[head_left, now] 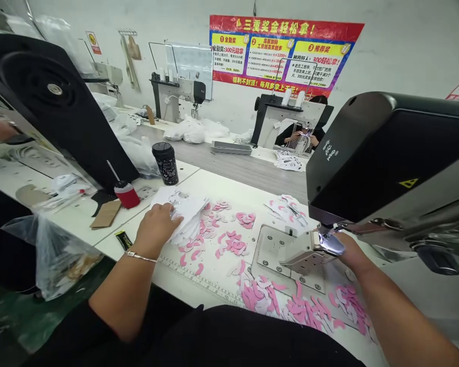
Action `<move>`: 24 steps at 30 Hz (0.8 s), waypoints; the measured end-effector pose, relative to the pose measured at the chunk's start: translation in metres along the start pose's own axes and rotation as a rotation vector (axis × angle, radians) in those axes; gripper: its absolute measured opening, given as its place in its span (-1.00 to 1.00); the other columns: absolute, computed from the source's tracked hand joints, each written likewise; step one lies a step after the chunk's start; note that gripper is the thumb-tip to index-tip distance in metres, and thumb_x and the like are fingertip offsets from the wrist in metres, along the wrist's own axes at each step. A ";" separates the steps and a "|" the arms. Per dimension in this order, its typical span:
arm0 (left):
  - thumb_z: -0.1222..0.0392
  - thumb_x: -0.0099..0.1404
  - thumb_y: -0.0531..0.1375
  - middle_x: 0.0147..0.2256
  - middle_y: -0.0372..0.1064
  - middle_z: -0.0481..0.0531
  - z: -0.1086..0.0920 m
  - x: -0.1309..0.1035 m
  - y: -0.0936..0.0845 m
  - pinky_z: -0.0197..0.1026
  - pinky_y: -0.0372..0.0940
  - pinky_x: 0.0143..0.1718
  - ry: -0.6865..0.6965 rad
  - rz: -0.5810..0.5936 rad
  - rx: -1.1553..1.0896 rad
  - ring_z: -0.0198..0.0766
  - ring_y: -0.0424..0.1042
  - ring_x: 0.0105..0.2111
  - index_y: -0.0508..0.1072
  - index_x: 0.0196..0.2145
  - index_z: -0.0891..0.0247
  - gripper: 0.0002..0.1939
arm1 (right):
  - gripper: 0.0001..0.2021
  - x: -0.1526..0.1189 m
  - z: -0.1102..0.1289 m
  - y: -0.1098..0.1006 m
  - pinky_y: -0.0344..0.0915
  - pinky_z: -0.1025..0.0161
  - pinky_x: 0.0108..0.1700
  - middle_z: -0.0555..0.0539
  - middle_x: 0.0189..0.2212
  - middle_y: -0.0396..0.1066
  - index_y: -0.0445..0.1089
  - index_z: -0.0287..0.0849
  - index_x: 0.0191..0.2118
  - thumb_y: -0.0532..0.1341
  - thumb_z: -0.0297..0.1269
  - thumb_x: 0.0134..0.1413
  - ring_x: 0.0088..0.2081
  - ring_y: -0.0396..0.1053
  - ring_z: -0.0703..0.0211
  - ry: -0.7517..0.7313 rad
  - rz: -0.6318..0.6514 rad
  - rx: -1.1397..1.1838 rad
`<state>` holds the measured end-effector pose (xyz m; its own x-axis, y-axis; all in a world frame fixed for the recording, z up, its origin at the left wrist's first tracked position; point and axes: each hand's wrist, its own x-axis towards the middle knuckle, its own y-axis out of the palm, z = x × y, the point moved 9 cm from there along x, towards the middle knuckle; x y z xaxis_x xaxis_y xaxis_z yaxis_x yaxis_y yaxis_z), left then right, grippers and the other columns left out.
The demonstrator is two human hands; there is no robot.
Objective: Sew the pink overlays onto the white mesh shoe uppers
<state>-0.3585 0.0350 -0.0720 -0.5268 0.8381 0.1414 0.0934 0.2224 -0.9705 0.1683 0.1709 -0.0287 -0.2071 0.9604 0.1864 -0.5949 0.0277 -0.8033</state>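
Observation:
My left hand (158, 227) rests on a stack of white cut pieces (187, 216) at the left of the white sewing table (229, 270). Its fingers are bent over the stack's edge; whether they pinch a piece is unclear. My right hand (342, 247) reaches behind the sewing machine's presser foot (331, 243), its fingers hidden by the machine. Small pink pieces (233, 244) are scattered between the hands, with a larger heap of pink and white pieces (306, 306) near the front edge. More white and pink pieces (286, 209) lie behind the needle plate.
The black machine head (382, 158) overhangs the right side. A black patterned cup (165, 163), a red bottle (127, 194) and brown cardboard (106, 214) stand or lie at the left. Across the table, another person (317, 135) sits at a machine.

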 end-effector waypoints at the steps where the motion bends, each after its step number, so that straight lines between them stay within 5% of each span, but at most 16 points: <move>1: -0.21 0.18 0.10 0.03 0.32 0.32 -0.003 -0.002 -0.001 0.04 0.26 -0.02 0.009 0.007 0.003 0.17 0.34 0.01 0.33 0.14 0.29 -0.31 | -0.78 -0.007 -0.009 -0.002 0.41 0.08 -0.13 -0.08 -0.29 0.58 0.57 -0.09 -0.32 0.27 -0.08 0.04 -0.19 0.50 -0.15 0.013 0.011 0.000; 4: -0.20 0.10 0.17 0.07 0.29 0.35 -0.012 -0.006 0.000 0.05 0.26 -0.03 0.036 0.033 0.006 0.21 0.32 0.03 0.31 0.18 0.33 -0.22 | -0.68 -0.033 -0.035 -0.008 0.40 0.03 -0.06 -0.07 -0.19 0.59 0.57 -0.04 -0.27 0.20 0.03 0.02 -0.09 0.49 -0.18 0.072 0.048 0.022; 8: -0.10 0.17 0.10 0.05 0.32 0.38 -0.018 -0.007 -0.002 0.04 0.28 -0.11 0.050 0.061 -0.003 0.18 0.39 -0.04 0.38 0.12 0.35 -0.35 | -0.59 -0.072 -0.063 -0.012 0.39 0.06 0.00 -0.06 -0.01 0.51 0.55 0.01 -0.13 0.20 0.12 0.02 0.04 0.43 -0.15 0.213 0.094 0.107; 12: -0.02 0.23 0.05 -0.03 0.39 0.37 -0.023 -0.006 -0.013 0.00 0.28 -0.16 0.061 0.053 -0.031 0.13 0.43 -0.09 0.51 -0.05 0.34 -0.52 | -0.58 -0.106 -0.059 -0.012 0.40 0.03 -0.01 -0.11 -0.03 0.53 0.56 -0.02 -0.14 0.23 0.14 0.00 0.00 0.45 -0.16 0.263 0.105 0.238; 16: 0.09 0.29 -0.02 -0.17 0.44 0.38 -0.024 -0.018 -0.045 0.02 0.25 -0.19 0.009 -0.087 -0.065 0.16 0.41 -0.11 0.52 -0.26 0.36 -0.63 | -0.60 -0.130 -0.035 -0.003 0.36 -0.05 0.05 -0.12 -0.03 0.52 0.55 0.00 -0.12 0.22 0.13 0.06 0.01 0.43 -0.18 0.225 0.170 0.306; 19: 0.09 0.37 -0.11 -0.05 0.37 0.42 -0.029 -0.040 -0.087 0.09 0.18 -0.02 -0.064 -0.297 -0.095 0.21 0.30 0.06 0.45 -0.16 0.39 -0.58 | -0.62 -0.141 -0.004 0.016 0.34 -0.10 0.08 -0.12 -0.04 0.51 0.55 0.01 -0.11 0.19 0.11 0.13 0.01 0.42 -0.17 0.144 0.298 0.318; 21: 0.06 0.40 -0.12 -0.05 0.37 0.33 -0.048 -0.063 -0.110 0.09 0.16 0.05 -0.062 -0.398 -0.197 0.14 0.29 0.08 0.40 -0.11 0.33 -0.60 | -0.63 -0.146 0.028 0.028 0.33 -0.10 0.11 -0.10 0.01 0.47 0.52 0.04 -0.05 0.15 0.09 0.19 0.05 0.40 -0.13 0.020 0.363 0.320; 23: 0.06 0.32 0.06 -0.10 0.42 0.20 -0.077 -0.090 -0.119 0.03 0.23 0.00 0.014 -0.421 -0.745 0.06 0.37 -0.02 0.36 -0.07 0.26 -0.70 | -0.58 -0.150 0.069 0.036 0.29 -0.12 0.16 -0.11 0.12 0.38 0.43 0.07 0.09 0.15 0.09 0.20 0.14 0.33 -0.12 -0.159 0.382 0.288; 24: 0.06 0.30 0.10 -0.11 0.44 0.11 -0.101 -0.104 -0.119 -0.04 0.30 -0.08 0.074 -0.373 -0.842 -0.03 0.42 -0.08 0.31 -0.04 0.19 -0.69 | -0.50 -0.152 0.089 0.039 0.25 -0.13 0.20 -0.10 0.20 0.29 0.31 0.10 0.20 0.16 0.09 0.20 0.20 0.27 -0.12 -0.247 0.366 0.266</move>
<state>-0.2294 -0.0287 0.0481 -0.5938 0.6627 0.4562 0.5276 0.7488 -0.4010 0.1075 0.0008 -0.0376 -0.5970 0.7988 0.0742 -0.6195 -0.4003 -0.6752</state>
